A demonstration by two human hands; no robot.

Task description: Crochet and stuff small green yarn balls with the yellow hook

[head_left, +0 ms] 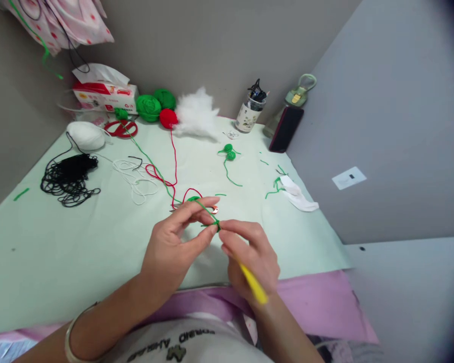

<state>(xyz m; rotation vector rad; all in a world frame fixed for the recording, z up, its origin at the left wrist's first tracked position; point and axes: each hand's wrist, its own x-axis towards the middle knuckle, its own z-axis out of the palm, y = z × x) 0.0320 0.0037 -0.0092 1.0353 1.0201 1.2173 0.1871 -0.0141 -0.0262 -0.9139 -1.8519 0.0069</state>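
Between the thumb and fingers of my left hand point(170, 252) is a small piece of green crochet point(218, 226). A strand of green yarn point(207, 209) runs over my left index finger down to it. My right hand point(254, 252) grips a crochet hook with a yellow handle point(254, 283); its tip is hidden at the green piece, where both hands' fingertips meet. Just beyond my left fingers lies a small orange-handled tool point(214, 209), partly covered by the hand. Red yarn point(175, 166) loops on the table close to it.
Around the table point(98, 252) are black yarn point(70, 176), white yarn point(86, 135), red scissors point(121, 129), green balls point(149, 107), a red ball point(168, 118), white stuffing point(197, 115), a pen jar point(248, 113), a phone point(286, 129) and small green crocheted balls point(230, 152). Walls stand behind and right.
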